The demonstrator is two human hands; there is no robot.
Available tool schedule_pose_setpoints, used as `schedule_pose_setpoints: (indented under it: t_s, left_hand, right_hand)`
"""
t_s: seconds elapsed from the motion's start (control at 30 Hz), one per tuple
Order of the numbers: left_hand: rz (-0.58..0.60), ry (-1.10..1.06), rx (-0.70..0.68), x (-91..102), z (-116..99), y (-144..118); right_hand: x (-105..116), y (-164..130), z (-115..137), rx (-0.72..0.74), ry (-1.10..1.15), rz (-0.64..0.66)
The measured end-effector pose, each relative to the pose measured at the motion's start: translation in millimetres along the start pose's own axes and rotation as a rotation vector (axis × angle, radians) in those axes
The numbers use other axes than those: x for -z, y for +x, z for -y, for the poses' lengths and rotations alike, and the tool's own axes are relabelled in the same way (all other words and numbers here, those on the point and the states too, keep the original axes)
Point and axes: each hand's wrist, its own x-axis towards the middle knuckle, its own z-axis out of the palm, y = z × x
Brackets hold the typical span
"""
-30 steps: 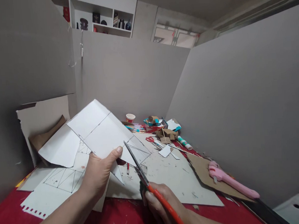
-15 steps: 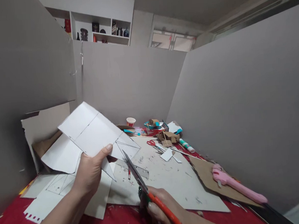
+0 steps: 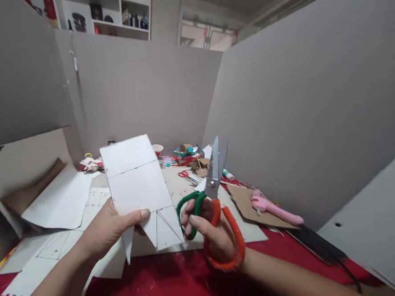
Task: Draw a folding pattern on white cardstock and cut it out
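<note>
My left hand (image 3: 110, 228) grips a white card piece (image 3: 136, 183) marked with pencil lines, held upright above the red table (image 3: 165, 284). Its lower end is cut into pointed flaps. My right hand (image 3: 213, 234) holds scissors (image 3: 214, 196) with one green and one orange handle loop. The blades point up and stand slightly apart, just right of the card and not touching it.
Large white and grey card sheets (image 3: 56, 201) cover the table's left and middle. A pink glue gun (image 3: 275, 208) lies on brown cardboard (image 3: 244, 198) at right. A paper cup (image 3: 157, 149), small red scissors (image 3: 186, 175) and scraps crowd the back. Grey boards wall three sides.
The scissors left the card's edge and swung upright to its right. My left hand turned the card upright and brought it nearer. The view shifted right.
</note>
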Motion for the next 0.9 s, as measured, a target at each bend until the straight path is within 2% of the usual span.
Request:
schedule_pose_setpoints:
  t_s: [0.07,0.13,0.2,0.27,0.33,0.5,0.63,0.73,0.9]
  left_hand:
    - [0.069,0.033,0.050,-5.2,4.5,0.2]
    - [0.112,0.059,0.096,-8.6,8.6,0.8]
    - [0.129,0.075,0.131,-9.7,11.6,1.3]
    - [0.126,0.076,0.153,-8.8,12.2,1.6]
    - [0.122,0.064,0.161,-6.7,9.8,1.8]
    - [0.177,0.021,0.106,-5.1,2.0,3.1]
    - [0.248,0.078,0.189,-17.2,10.2,2.4]
    - [0.209,0.098,0.190,-32.6,21.1,-0.9]
    - [0.011,0.098,0.193,-52.7,30.9,-8.4]
  right_hand:
    - [-0.7,0.3,1.1,-0.037,-0.038,0.045]
    - [-1.0,-0.6,1.9,-0.047,-0.059,0.162]
    - [-1.9,-1.5,3.9,-0.035,-0.053,0.304]
    - [-3.1,-1.2,6.8,-0.002,-0.060,0.374]
    - [-3.4,0.9,8.7,0.045,-0.107,0.338]
    - [2.1,12.6,6.5,0.149,-0.164,0.111]
    - [5.5,19.9,6.5,0.232,-0.163,-0.036]
    - [3.2,18.9,9.8,0.185,-0.136,-0.008]
    - [-2.3,13.0,16.8,0.124,-0.104,0.072]
